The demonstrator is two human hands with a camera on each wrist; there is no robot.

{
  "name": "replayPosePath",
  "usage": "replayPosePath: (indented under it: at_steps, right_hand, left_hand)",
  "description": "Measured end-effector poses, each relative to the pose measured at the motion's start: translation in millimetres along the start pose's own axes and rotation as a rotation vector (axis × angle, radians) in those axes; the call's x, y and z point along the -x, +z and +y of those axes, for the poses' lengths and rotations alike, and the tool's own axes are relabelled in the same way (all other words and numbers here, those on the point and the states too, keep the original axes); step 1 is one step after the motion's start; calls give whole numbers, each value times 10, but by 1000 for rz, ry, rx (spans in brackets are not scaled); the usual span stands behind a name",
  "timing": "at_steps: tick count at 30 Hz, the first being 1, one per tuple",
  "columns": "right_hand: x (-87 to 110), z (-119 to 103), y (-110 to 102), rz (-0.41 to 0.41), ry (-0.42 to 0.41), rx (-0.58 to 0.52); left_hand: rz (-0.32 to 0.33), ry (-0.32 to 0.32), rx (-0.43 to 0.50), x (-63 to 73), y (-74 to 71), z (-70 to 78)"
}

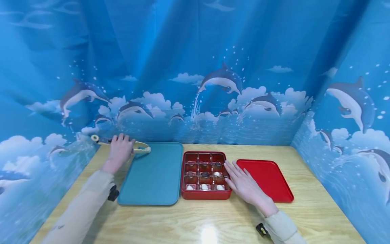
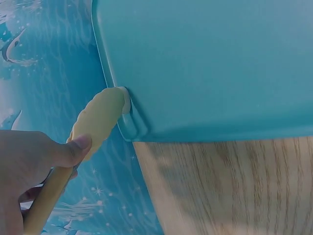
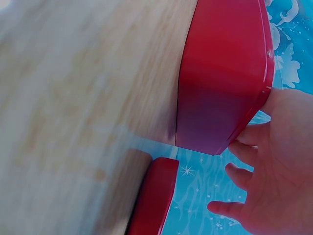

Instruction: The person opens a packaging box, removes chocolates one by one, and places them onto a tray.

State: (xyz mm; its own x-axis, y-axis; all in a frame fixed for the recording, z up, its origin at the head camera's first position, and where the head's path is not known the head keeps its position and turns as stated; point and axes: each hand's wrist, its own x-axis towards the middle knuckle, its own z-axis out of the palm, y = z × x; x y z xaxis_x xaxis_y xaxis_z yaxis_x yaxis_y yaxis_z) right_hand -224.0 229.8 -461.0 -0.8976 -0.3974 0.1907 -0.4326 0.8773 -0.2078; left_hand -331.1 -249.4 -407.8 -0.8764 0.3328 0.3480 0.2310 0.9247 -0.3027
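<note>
My left hand (image 1: 121, 149) grips a pair of tongs (image 1: 141, 147) with cream-coloured heads, thumb on top in the left wrist view. Their tips hang over the back left corner of a teal tray (image 2: 205, 63). A pale bit (image 2: 126, 100) shows at the tips; I cannot tell whether it is the other tong head or a held piece. My right hand (image 1: 243, 183), fingers extended, touches the right side of a red divided box (image 1: 207, 195). Dark pieces, such as one dark piece (image 1: 205, 174), and white pieces, such as one white piece (image 1: 204, 186), sit in its compartments.
A red tray (image 1: 268, 179), the box's lid perhaps, lies to the right of the box, partly behind my right hand. Everything stands on a wooden table (image 1: 189, 220). A blue dolphin-print curtain (image 1: 182, 67) encloses the back and sides.
</note>
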Motion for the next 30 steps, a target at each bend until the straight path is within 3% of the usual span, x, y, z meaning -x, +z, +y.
replayPosePath:
  at_steps: [9, 12, 17, 22, 30]
  right_hand:
    - [-7, -10, -4, 2, -6, 16]
    - [-11, -3, 2, -3, -5, 16]
    - [1, 7, 8, -10, -2, 24]
    - [0, 1, -11, -4, -3, 15]
    - [-3, -10, -8, -8, -7, 2]
  left_hand:
    - [-64, -31, 58, 42, 12, -5]
    - [-59, -53, 80, 56, -25, -13]
    - [33, -49, 108, 80, -114, 31]
    - [127, -25, 137, 81, -175, 173]
    - [212, 19, 170, 53, -273, 412]
